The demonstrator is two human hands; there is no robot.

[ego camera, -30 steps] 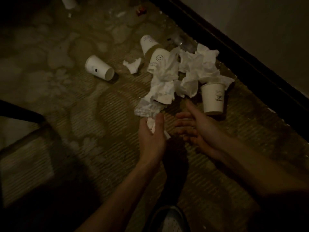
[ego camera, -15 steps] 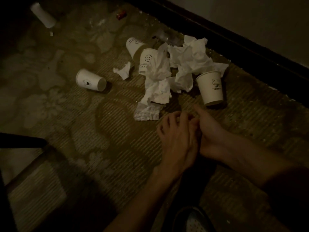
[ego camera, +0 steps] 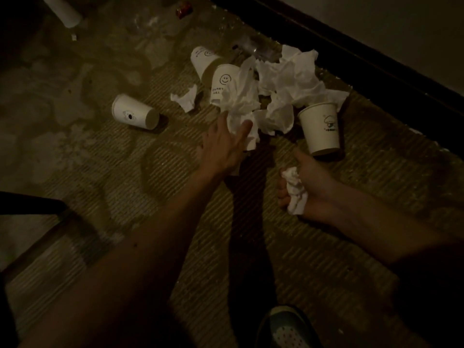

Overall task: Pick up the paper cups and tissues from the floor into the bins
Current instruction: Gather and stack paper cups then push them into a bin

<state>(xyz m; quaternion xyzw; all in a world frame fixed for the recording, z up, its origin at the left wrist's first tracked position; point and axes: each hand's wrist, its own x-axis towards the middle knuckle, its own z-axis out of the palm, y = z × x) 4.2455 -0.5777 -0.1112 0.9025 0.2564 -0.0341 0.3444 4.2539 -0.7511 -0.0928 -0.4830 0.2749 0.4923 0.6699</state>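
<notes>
Dim patterned carpet [ego camera: 100, 172] meets a dark baseboard [ego camera: 351, 59] at the far right. Our right hand [ego camera: 308, 182] grips a crumpled tissue [ego camera: 293, 192] in its fist, near the upright cup [ego camera: 321, 129]. Our left hand [ego camera: 223, 146] is spread wide at the near edge of the tissue pile [ego camera: 288, 81]. A fallen cup [ego camera: 133, 115] lies on its side, left of the pile.

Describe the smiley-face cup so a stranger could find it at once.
From the dark baseboard along the wall, drop to the heap of crumpled tissues on the carpet. At its left edge lies a white paper cup, partly under tissue. It alone bears a smiley face above lettering.
</notes>
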